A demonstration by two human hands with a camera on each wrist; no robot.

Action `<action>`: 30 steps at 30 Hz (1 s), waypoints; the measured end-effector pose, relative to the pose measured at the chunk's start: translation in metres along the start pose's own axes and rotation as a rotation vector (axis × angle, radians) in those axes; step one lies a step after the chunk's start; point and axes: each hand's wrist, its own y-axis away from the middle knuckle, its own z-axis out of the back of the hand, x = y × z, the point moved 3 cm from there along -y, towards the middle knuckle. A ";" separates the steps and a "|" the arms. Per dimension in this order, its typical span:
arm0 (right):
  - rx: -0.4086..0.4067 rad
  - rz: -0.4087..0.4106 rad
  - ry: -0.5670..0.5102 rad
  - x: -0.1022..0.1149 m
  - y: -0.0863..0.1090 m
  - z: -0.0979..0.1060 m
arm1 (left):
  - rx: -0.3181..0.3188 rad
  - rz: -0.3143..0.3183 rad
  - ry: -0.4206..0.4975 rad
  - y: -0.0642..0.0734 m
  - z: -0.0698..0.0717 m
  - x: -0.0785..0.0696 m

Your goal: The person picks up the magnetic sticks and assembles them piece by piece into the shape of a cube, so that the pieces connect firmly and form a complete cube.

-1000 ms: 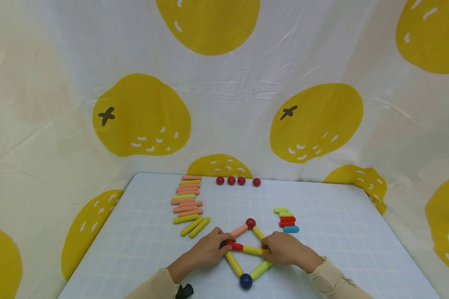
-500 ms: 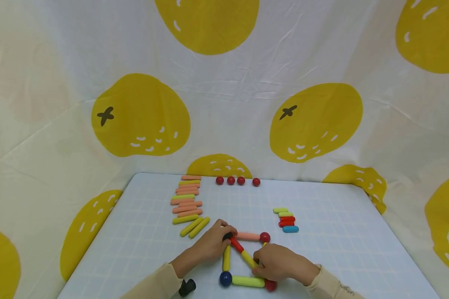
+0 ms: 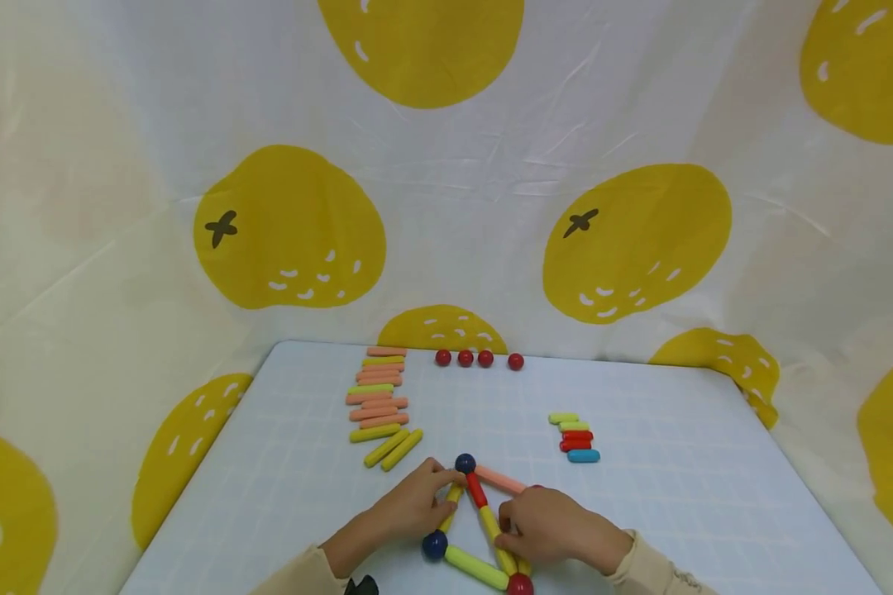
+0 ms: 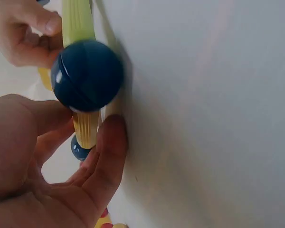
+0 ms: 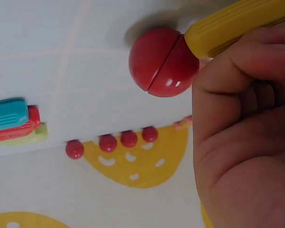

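A four-sided frame of magnetic rods and balls lies in front of me, with dark blue balls at its far corner (image 3: 465,463) and left corner and a red ball (image 3: 520,584) at the near one. My left hand (image 3: 413,502) pinches the yellow rod (image 4: 86,128) joining the blue balls. Curled fingers of my right hand (image 3: 554,525) hold another yellow rod (image 5: 242,26) beside a red ball (image 5: 164,61); the hand hides much of that side. A red rod (image 3: 476,489) and a yellow rod form the diagonal. A pink rod (image 3: 500,479) and a yellow-green rod (image 3: 476,568) make other sides.
Pink and yellow rods (image 3: 379,413) lie in a column at the left back. Several red balls (image 3: 465,358) line the far table edge. Short yellow-green, red and blue rods (image 3: 584,455) sit to the right. A fruit-print cloth (image 3: 461,207) hangs behind the table (image 3: 685,479).
The frame has turned clockwise, its near blue ball swinging to the left and a red ball coming to the near corner. My left hand has shifted from the far blue ball to the yellow rod.
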 end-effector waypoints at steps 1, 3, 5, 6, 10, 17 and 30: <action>-0.003 -0.005 -0.010 -0.001 -0.002 0.001 | 0.018 0.011 -0.003 0.004 -0.001 0.001; -0.015 -0.024 -0.041 -0.004 -0.006 0.002 | 0.048 0.019 -0.003 0.011 -0.002 0.001; -0.028 -0.039 -0.081 -0.007 -0.010 0.003 | 0.063 0.017 -0.005 0.016 -0.003 0.001; -0.036 -0.047 -0.100 -0.008 -0.012 0.003 | 0.066 0.017 -0.001 0.019 -0.004 0.001; -0.047 -0.038 -0.136 -0.011 -0.017 0.006 | 0.080 0.030 0.047 0.027 -0.006 0.001; -0.082 0.015 -0.096 -0.005 -0.029 0.026 | 0.084 0.067 0.090 0.034 -0.006 0.000; -0.057 0.172 0.051 0.021 -0.122 0.060 | 0.194 -0.076 0.114 0.046 -0.008 0.007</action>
